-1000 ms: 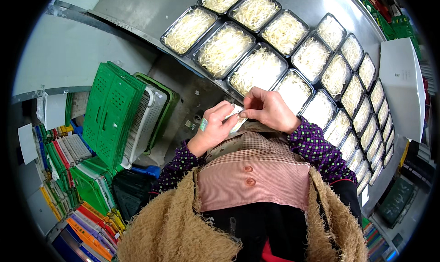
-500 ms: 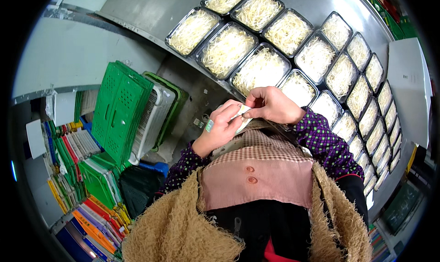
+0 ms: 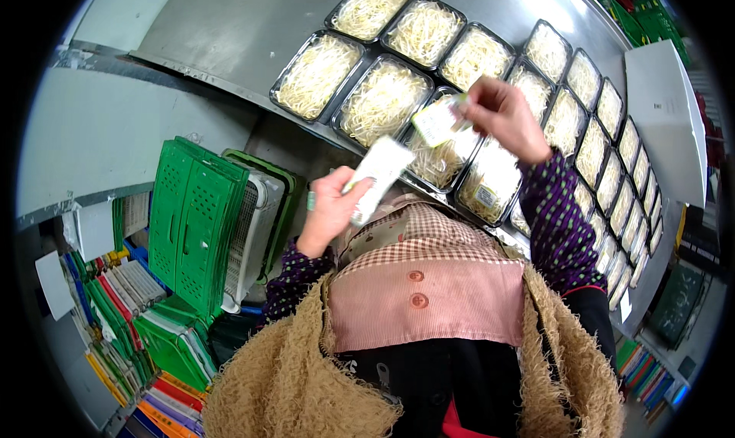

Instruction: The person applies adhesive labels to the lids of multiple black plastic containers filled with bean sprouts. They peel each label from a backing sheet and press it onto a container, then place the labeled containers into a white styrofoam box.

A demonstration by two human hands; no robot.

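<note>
My left hand (image 3: pixel 334 207) is closed on a stack of white labels (image 3: pixel 381 176), held in front of my apron at the table's near edge. Pinched in the fingers of my right hand (image 3: pixel 505 116) is a single label (image 3: pixel 436 124), white with green edges. It hovers above a black tray of bean sprouts (image 3: pixel 438 158), partly covering it. To the right of that, another tray of bean sprouts (image 3: pixel 490 179) has a small printed sticker (image 3: pixel 487 196) on its clear top.
Rows of filled sprout trays (image 3: pixel 565 120) cover the metal table (image 3: pixel 230 36). A white carton (image 3: pixel 666 120) stands at its right end. On the left, folded green crates (image 3: pixel 197 223) lean by a grey crate (image 3: pixel 259 231), with stacked coloured crates (image 3: pixel 126 254) beyond.
My hands have come apart. The right has moved up and over the trays with a single label, while the left has shifted left and down, keeping the stack.
</note>
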